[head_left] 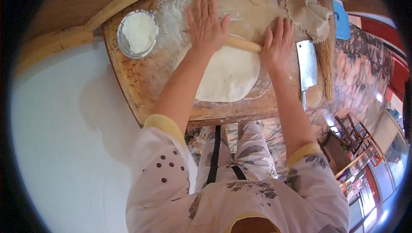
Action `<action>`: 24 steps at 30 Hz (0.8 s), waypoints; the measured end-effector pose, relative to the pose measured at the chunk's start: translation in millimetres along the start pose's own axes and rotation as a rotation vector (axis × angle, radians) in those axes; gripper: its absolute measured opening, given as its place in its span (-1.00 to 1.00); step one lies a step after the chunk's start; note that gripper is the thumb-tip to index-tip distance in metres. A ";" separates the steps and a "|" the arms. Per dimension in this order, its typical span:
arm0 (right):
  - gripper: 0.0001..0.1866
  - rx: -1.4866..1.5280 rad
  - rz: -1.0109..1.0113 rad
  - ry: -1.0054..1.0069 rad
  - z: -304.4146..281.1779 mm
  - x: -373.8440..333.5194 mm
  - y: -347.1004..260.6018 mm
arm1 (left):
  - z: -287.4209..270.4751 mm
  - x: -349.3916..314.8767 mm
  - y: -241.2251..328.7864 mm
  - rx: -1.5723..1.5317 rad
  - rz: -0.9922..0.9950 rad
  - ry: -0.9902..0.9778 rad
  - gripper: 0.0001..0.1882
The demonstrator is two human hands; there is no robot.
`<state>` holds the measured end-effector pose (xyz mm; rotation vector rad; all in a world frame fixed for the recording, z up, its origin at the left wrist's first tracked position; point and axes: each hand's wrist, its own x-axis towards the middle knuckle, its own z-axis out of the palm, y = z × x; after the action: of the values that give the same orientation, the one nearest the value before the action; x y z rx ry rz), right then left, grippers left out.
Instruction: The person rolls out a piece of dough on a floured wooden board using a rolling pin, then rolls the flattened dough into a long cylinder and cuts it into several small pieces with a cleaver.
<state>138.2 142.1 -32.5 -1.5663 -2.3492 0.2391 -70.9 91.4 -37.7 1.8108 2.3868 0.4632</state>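
A round, flat sheet of pale dough (227, 78) lies on a floury wooden board (128, 76). Across its far edge rests a wooden rolling pin (243, 44), slightly slanted. My left hand (208, 29) presses palm-down over the pin's left end, fingers stretched forward and thumb spread. Over the right end lies my right hand (278, 46), also flat, with its fingers pointing away from me. Neither hand wraps round the pin, and both palms cover its ends.
At the left stands a bowl (121, 44) of white flour (140, 31). A cleaver (307, 63) lies right of my right hand, beside a straw brush (327, 72). Beyond them are a crumpled beige cloth (307, 12) and a blue plastic object (340, 21). A wooden chair (354, 136) stands at the lower right.
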 end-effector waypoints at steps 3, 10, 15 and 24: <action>-0.36 0.008 -0.110 -0.001 0.1 -8.2 17.9 | -2.6 -24.5 8.2 -0.114 -0.020 -0.032 -0.15; -0.32 0.092 -0.086 -0.194 -29.1 -79.8 -19.4 | -53.8 -151.2 -11.4 -0.173 -0.036 -0.396 -0.10; -0.33 0.021 -0.137 0.092 34.4 67.8 -20.7 | -9.0 -16.9 -24.4 -0.011 -0.263 0.043 -0.15; -0.33 0.073 -0.325 -0.375 -70.2 -127.1 -12.1 | -77.3 -160.7 -17.2 -0.204 -0.020 -0.412 -0.16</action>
<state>196.9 18.2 16.7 -1.1613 -2.7966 0.5766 -62.1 -79.6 15.0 1.6082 2.0006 0.2834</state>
